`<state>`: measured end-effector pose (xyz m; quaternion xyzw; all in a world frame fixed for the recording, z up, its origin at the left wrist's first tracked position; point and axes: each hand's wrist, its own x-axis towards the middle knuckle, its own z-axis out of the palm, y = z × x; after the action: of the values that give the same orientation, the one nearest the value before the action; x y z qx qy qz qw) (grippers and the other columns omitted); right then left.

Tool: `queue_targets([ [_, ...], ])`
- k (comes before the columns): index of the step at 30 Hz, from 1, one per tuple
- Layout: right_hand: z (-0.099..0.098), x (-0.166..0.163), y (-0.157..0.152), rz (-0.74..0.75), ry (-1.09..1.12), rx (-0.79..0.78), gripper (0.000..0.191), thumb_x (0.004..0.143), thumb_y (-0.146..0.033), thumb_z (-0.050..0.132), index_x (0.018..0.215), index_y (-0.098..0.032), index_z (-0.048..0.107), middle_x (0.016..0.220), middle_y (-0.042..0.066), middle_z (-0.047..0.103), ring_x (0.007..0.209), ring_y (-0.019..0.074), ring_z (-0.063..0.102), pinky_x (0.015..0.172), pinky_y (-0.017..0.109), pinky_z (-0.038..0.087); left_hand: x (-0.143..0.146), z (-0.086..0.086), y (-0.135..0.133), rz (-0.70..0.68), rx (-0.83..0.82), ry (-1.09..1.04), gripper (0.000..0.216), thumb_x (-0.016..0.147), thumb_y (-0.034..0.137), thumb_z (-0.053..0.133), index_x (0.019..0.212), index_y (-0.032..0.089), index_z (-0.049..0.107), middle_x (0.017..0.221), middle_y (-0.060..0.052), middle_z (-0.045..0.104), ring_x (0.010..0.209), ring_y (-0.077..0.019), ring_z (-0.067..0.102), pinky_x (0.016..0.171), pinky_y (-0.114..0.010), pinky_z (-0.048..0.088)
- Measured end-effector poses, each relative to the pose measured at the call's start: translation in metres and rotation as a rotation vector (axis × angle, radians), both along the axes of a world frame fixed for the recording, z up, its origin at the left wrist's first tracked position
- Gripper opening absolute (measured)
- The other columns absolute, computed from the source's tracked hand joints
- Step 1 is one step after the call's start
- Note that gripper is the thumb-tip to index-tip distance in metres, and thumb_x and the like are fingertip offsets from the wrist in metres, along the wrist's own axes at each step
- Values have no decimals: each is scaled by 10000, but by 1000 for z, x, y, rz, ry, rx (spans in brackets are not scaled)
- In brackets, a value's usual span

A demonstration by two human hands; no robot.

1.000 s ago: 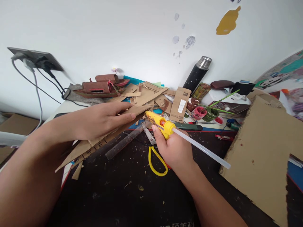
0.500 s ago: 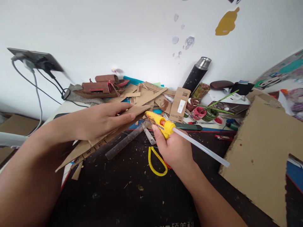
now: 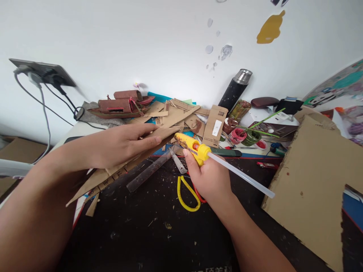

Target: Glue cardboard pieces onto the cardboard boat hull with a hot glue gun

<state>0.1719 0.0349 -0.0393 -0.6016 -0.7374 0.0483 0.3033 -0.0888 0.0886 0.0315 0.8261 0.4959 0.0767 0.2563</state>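
My right hand (image 3: 211, 177) is wrapped round a yellow hot glue gun (image 3: 188, 144), its tip pointing left. A long translucent glue stick (image 3: 244, 176) juts out of the gun's back end. Between thumb and fingers, my left hand (image 3: 133, 145) grips a long pointed piece of cardboard (image 3: 96, 185), which slants up to the right. The gun's tip is at the far end of that cardboard; whether they touch I cannot tell. Below the gun lie scissors (image 3: 188, 194) with yellow and red handles, partly covered by my right hand. A clear ruler (image 3: 151, 170) lies left of them.
Cardboard scraps (image 3: 172, 113) and brown model boats (image 3: 116, 107) sit along the wall. A black thermos (image 3: 234, 88) and open paint jars (image 3: 237, 135) stand behind the gun. A large cardboard sheet (image 3: 309, 189) lies at right. Cables run from a wall socket (image 3: 42, 71).
Hardly anything differs. The view has shifted very slightly, and both hands keep the same hold on the cardboard and the glue gun.
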Motion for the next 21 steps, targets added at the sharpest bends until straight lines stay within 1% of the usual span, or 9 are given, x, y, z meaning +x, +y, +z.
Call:
queue_targets([
  [4, 0, 1, 0, 3, 18, -1, 421, 1082, -478, 507, 1073, -183, 808, 709, 92, 777, 658, 290, 769, 596, 328, 499, 1, 1, 1, -59, -9, -23, 606, 1100, 612, 391, 1443, 222, 704, 1448, -99, 724, 1341, -351, 666, 1115, -451, 554],
  [7, 0, 1, 1, -4, 11, -6, 418, 1077, -487, 513, 1068, -191, 807, 696, 87, 771, 648, 291, 763, 590, 330, 496, 1, 1, 0, -65, 10, -30, 555, 1105, 573, 419, 1424, 225, 710, 1420, -92, 734, 1318, -345, 671, 1106, -452, 555],
  [9, -1, 1, 1, -13, 8, -1, 420, 1074, -494, 515, 1051, -192, 806, 719, 97, 782, 669, 298, 771, 593, 331, 499, 1, 1, 0, -90, 15, -38, 532, 1099, 555, 437, 1415, 229, 715, 1405, -93, 738, 1305, -342, 675, 1101, -449, 555],
  [11, -2, 2, 1, -14, 9, 4, 424, 1074, -494, 512, 1036, -189, 804, 755, 110, 798, 702, 306, 782, 602, 332, 507, 2, 1, -1, -75, 8, -43, 533, 1104, 544, 422, 1414, 219, 710, 1373, -99, 744, 1275, -335, 687, 1081, -441, 564],
  [13, -2, 2, 1, -10, 16, 4, 426, 1076, -487, 506, 1042, -186, 806, 784, 118, 811, 723, 311, 788, 611, 335, 514, 3, 2, -1, -50, -5, -45, 551, 1103, 554, 399, 1390, 208, 718, 1314, -101, 754, 1224, -323, 708, 1044, -421, 580],
  [17, -1, 2, 2, -7, 29, -10, 424, 1078, -477, 499, 1079, -187, 809, 802, 114, 823, 735, 310, 793, 623, 339, 518, 4, 3, 1, -89, -12, -60, 556, 1073, 592, 410, 1270, 214, 767, 1182, -99, 765, 1105, -298, 734, 948, -380, 609],
  [21, 0, 2, 2, -13, 38, -28, 417, 1074, -465, 500, 1060, -180, 805, 839, 127, 834, 775, 325, 805, 646, 351, 526, 4, 3, 2, -81, -3, -57, 536, 1083, 599, 417, 1263, 234, 767, 1124, -79, 774, 1025, -278, 744, 892, -362, 620],
])
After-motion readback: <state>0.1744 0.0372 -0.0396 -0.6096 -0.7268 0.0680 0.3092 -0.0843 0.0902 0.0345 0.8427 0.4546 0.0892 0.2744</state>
